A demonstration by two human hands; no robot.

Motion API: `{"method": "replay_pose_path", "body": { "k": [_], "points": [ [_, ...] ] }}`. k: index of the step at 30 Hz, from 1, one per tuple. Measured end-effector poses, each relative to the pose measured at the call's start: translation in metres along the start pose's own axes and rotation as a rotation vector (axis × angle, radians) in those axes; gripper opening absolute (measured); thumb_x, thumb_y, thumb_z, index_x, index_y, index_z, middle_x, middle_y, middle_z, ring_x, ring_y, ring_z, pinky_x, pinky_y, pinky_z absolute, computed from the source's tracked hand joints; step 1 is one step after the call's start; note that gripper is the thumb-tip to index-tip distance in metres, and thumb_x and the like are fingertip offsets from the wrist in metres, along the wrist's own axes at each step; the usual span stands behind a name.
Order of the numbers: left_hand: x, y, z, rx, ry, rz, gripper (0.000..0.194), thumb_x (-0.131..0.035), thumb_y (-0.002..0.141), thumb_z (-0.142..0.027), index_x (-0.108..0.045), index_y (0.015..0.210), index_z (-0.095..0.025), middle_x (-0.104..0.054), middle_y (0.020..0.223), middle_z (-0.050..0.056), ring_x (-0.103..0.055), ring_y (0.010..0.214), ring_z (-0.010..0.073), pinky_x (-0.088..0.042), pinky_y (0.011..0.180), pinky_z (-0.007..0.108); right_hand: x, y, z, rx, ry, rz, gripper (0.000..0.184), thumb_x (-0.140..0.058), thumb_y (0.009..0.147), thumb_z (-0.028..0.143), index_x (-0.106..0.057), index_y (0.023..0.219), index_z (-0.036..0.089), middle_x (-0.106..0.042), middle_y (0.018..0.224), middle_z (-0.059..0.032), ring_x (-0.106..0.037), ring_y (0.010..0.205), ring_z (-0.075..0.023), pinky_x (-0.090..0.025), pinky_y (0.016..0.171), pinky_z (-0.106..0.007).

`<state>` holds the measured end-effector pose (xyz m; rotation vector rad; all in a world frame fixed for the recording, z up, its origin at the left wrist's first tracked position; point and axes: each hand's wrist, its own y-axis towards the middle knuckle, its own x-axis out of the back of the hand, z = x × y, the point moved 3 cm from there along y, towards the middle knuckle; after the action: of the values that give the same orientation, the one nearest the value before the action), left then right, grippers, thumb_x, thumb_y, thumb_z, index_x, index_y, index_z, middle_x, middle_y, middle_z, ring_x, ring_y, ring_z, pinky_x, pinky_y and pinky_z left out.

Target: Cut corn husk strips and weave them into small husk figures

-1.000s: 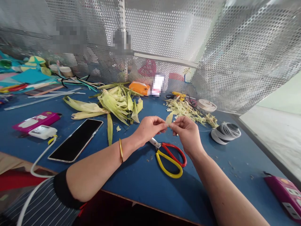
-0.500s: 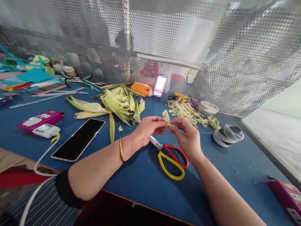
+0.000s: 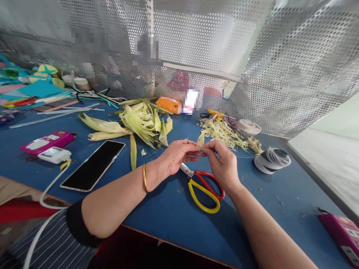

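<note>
A small pale piece of corn husk [image 3: 201, 139] stands upright between my fingertips. My left hand [image 3: 181, 154] pinches its lower end from the left, thumb against the fingers. From the other side my right hand [image 3: 221, 160] grips the same end, its fingertips almost touching the left ones. Below my hands lie scissors [image 3: 203, 190] with one red and one yellow handle, their blade tips partly hidden by my left hand. A heap of corn husks [image 3: 140, 121] is beyond my left hand, and a pile of shredded husk strips [image 3: 220, 132] lies behind my right.
A spool of grey-white thread [image 3: 272, 160] sits at the right. Left of my arm lie a black phone [image 3: 94, 165] and a magenta box [image 3: 49, 142] with a white cabled device [image 3: 54, 155]. An orange packet [image 3: 169, 105] rests near the perforated screen [image 3: 202, 41].
The husk piece has turned in my fingers and now looks narrower and more folded at its base. Both hands stay in nearly the same place.
</note>
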<state>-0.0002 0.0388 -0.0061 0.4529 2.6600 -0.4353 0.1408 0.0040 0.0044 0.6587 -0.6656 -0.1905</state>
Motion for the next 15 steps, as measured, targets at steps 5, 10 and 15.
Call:
{"method": "replay_pose_path", "body": {
  "k": [5, 10, 15],
  "points": [
    [-0.0020, -0.0010, -0.0008, -0.031, 0.024, 0.001, 0.009, -0.061, 0.075, -0.008, -0.066, 0.069, -0.013, -0.069, 0.064, 0.004, -0.067, 0.065, 0.0134, -0.053, 0.068, 0.026, -0.0015, -0.0001, 0.0006, -0.117, 0.065, 0.020, 0.010, -0.054, 0.088, 0.020, -0.060, 0.080, 0.022, -0.067, 0.074, 0.0008, -0.062, 0.068, -0.0150, -0.047, 0.066, -0.027],
    [-0.0030, -0.0026, -0.0037, -0.073, 0.087, -0.023, 0.007, -0.063, 0.075, -0.009, -0.065, 0.069, -0.013, -0.070, 0.065, 0.004, -0.066, 0.061, 0.0127, -0.053, 0.068, 0.027, -0.0004, 0.0009, -0.0008, -0.188, 0.154, -0.013, 0.004, -0.060, 0.084, 0.022, -0.060, 0.081, 0.021, -0.067, 0.072, 0.0009, -0.064, 0.065, -0.0150, -0.050, 0.064, -0.028],
    [-0.0037, -0.0023, -0.0039, -0.132, 0.182, -0.013, 0.009, -0.071, 0.074, -0.018, -0.064, 0.071, -0.013, -0.069, 0.067, 0.003, -0.064, 0.061, 0.0116, -0.052, 0.068, 0.027, -0.0006, 0.0015, -0.0054, -0.229, 0.297, -0.048, 0.011, -0.062, 0.080, 0.021, -0.055, 0.088, 0.023, -0.066, 0.076, 0.0012, -0.065, 0.065, -0.0149, -0.054, 0.064, -0.029]
  ]
}}
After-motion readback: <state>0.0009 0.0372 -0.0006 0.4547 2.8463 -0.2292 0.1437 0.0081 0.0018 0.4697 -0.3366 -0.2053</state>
